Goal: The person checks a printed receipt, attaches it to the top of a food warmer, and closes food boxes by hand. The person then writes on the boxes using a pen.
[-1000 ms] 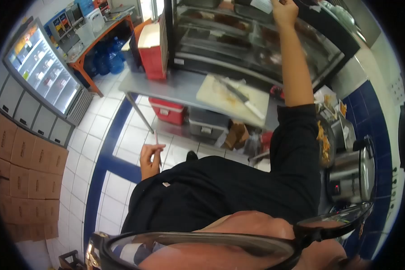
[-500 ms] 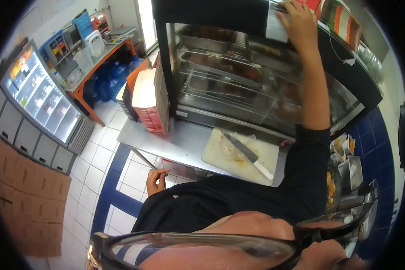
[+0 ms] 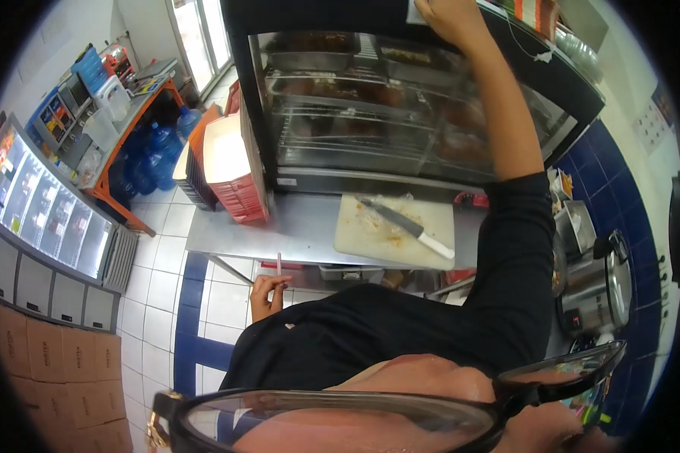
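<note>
Low at the left, my left hand (image 3: pixel 267 296) is closed, its fingers pinched round a thin, pale pinkish pen-like stick (image 3: pixel 279 263) that points up. My right arm reaches up over the glass food display case (image 3: pixel 340 162). At the top edge of the view my right hand (image 3: pixel 453 21) has its fingers bent against a sheet of white paper (image 3: pixel 415 12) on the case's black top; part of the hand is cut off. Before the case lies a white cutting board (image 3: pixel 351 238) with a white-handled knife (image 3: pixel 400 220) and food scraps on it.
A steel table (image 3: pixel 295 226) carries the board and a stack of red-sided cardboard trays (image 3: pixel 234 185). To the right stands a steel cooker (image 3: pixel 593 291). Further left are a lit drinks fridge (image 3: pixel 53 211), blue water jugs (image 3: pixel 159 155) and stacked cartons (image 3: pixel 53 355).
The view has shifted, so the case and board sit higher and further left. My right hand has moved over the white paper. The stick in my left hand now shows upright.
</note>
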`<state>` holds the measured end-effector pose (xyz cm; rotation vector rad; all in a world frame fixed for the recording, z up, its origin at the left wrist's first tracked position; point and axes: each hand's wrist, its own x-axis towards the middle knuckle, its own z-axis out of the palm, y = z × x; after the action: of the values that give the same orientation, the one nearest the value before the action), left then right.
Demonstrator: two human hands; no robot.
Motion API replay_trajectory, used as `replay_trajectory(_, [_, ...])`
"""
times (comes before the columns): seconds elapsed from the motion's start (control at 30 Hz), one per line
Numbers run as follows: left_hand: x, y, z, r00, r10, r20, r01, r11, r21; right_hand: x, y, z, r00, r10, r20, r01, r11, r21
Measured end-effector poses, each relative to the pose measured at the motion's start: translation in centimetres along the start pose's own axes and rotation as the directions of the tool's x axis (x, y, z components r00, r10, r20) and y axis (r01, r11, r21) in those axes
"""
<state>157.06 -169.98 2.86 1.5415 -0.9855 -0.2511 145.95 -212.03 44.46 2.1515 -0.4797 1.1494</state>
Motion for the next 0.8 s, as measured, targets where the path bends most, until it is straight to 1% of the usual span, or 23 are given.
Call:
replay_trajectory(0.03, [-0.8,-0.2,-0.6,1.0,-0.027,0.008,0.027,1.0,0.002,0.0,0.1,0.0,0.994,0.091,0.067,-0.094,0.995,0.043])
replay_trajectory(0.07, [-1.6,-0.4,-1.2,0.999,-0.03,0.026,0.029,1.0,0.004,-0.2,0.2,0.2,0.992,0.104,0.077,-0.107,0.994,0.035])
replay_trajectory(0.13, [-3.0,-0.9,-2.3,0.998,0.003,0.056,-0.004,1.0,0.018,-0.6,0.3,0.4,0.998,0.057,0.038,-0.058,0.998,0.029])
replay_trajectory(0.17, [-3.5,-1.3,-2.9,0.997,0.01,0.075,-0.012,1.0,0.017,-0.8,0.3,0.4,0.997,0.072,0.041,-0.072,0.997,0.015])
replay_trajectory(0.23, [-4.7,-2.3,-3.8,0.987,0.04,0.153,-0.045,0.998,0.032,-1.0,0.1,0.6,0.984,0.172,0.051,-0.178,0.969,0.174])
replay_trajectory(0.27, [-5.3,-2.5,-3.7,0.988,-0.06,0.143,0.063,0.998,-0.017,-1.1,1.0,2.1,0.979,0.193,0.064,-0.199,0.975,0.099])
replay_trajectory(0.3, [-5.9,-2.8,-3.6,0.982,-0.122,0.141,0.135,0.987,-0.085,-1.7,-0.1,0.8,0.977,0.203,0.06,-0.207,0.975,0.081])
replay_trajectory(0.37, [-7.0,-4.9,-3.4,0.966,-0.205,0.155,0.235,0.949,-0.209,-2.2,-4.0,-2.4,0.971,0.228,0.071,-0.219,0.969,-0.114])
replay_trajectory(0.4, [-7.2,-5.1,-3.1,0.954,-0.244,0.172,0.279,0.934,-0.224,-3.2,-3.9,-0.7,0.986,0.146,-0.08,-0.159,0.968,-0.194])
replay_trajectory(0.43, [-7.1,-5.1,-2.6,0.953,-0.232,0.197,0.275,0.933,-0.232,-3.3,-5.9,-3.1,0.977,0.213,0.033,-0.215,0.974,0.078])
replay_trajectory(0.47, [-7.2,-4.9,-2.0,0.94,-0.272,0.204,0.328,0.885,-0.331,-5.6,-10.8,-6.1,0.942,0.014,-0.336,-0.071,0.985,-0.159])
replay_trajectory(0.5, [-7.3,-4.6,-1.6,0.922,-0.313,0.231,0.384,0.825,-0.415,-7.6,-12.4,-5.7,0.965,0.091,-0.245,-0.022,0.963,0.269])
replay_trajectory(0.53, [-7.1,-3.5,-0.7,0.926,-0.292,0.239,0.377,0.763,-0.526,-10.9,-15.0,-7.2,0.984,0.163,-0.077,-0.098,0.843,0.528])
replay_trajectory(0.57, [-7.0,-3.4,0.4,0.907,-0.27,0.324,0.406,0.766,-0.499,-14.9,-17.8,-9.0,0.986,0.158,0.061,-0.162,0.782,0.601])
replay_trajectory(0.6, [-7.1,-3.5,1.8,0.903,-0.305,0.303,0.428,0.688,-0.586,-19.1,-20.8,-11.1,0.919,0.229,0.32,-0.388,0.668,0.635])
replay_trajectory(0.63, [-7.3,-3.3,3.3,0.89,-0.348,0.294,0.452,0.603,-0.657,-24.7,-23.3,-11.7,0.896,0.263,0.356,-0.437,0.658,0.613])
replay_trajectory(0.67, [-7.8,-1.9,5.0,0.927,-0.234,0.295,0.37,0.711,-0.599,-30.7,-25.7,-12.8,0.78,0.35,0.519,-0.623,0.507,0.595])
replay_trajectory(0.7, [-8.8,-1.0,6.8,0.898,-0.201,0.392,0.408,0.717,-0.566,-33.9,-26.9,-17.6,0.522,0.326,0.789,-0.848,0.299,0.437])
replay_trajectory(0.73, [-10.5,-0.6,7.9,0.859,-0.031,0.511,0.332,0.793,-0.51,-39.3,-29.4,-20.0,0.385,0.331,0.862,-0.914,0.004,0.406])
replay_trajectory(0.77, [-12.3,-0.5,9.1,0.776,0.129,0.617,0.238,0.846,-0.476,-44.6,-31.6,-22.1,0.271,0.293,0.917,-0.887,-0.295,0.356])
replay_trajectory(0.8, [-14.2,-1.3,10.9,0.685,0.246,0.686,0.1,0.901,-0.423,-48.0,-33.0,-26.4,0.201,0.255,0.946,-0.801,-0.514,0.309])
